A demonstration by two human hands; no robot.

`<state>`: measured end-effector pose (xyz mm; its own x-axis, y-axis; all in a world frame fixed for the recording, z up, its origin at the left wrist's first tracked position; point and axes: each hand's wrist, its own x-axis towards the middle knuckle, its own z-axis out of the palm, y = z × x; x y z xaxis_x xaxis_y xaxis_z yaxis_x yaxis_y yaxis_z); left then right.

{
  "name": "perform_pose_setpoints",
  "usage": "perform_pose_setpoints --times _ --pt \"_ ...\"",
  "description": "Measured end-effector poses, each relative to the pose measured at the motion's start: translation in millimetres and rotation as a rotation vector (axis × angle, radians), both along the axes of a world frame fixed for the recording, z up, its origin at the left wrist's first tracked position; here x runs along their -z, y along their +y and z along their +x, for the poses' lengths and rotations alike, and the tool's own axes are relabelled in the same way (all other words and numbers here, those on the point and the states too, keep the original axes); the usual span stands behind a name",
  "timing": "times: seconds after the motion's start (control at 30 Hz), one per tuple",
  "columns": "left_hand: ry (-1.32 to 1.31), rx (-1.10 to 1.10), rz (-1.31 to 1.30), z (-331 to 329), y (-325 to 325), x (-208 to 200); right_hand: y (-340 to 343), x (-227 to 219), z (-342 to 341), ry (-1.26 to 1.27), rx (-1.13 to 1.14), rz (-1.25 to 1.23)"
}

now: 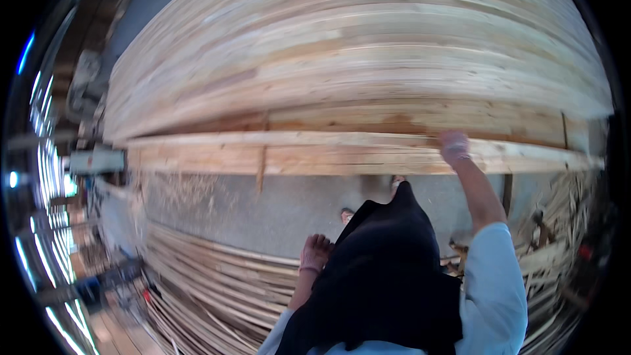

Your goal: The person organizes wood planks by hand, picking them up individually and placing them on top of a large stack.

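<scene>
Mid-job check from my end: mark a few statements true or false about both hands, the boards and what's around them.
1. The right hand is at the long front board. True.
2. The left hand is on that board too. False: it hangs beside the dark apron, apart from the board.
3. Wide rows of pale planks spread beyond the front board. True.
4. Both sleeves are black. False: the right sleeve is light, and so is the left.
5. Long thin wooden strips lie at the lower left. True.
</scene>
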<state>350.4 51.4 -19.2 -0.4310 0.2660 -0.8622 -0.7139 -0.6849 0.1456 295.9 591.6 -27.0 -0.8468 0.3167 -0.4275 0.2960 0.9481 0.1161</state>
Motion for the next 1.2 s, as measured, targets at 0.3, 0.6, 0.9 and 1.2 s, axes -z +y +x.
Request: perform_pose_setpoints --times 0.3,0.6,0.9,1.2 --pt "0.171 -0.132 0.154 -24 -22 2 -86 -56 70 -0.197 -0.185 -0.038" --pt "-0.019 -0.086 0.069 -58 -31 30 -201 -92 195 -0.381 -0.169 0.029" --pt "0.055 0.003 -0.078 -30 -52 28 -178 -90 329 -0.233 -0.014 -0.028" --pt "0.073 -0.192 0.039 -28 -51 -34 -110 -76 351 -0.518 -0.102 -0.02"
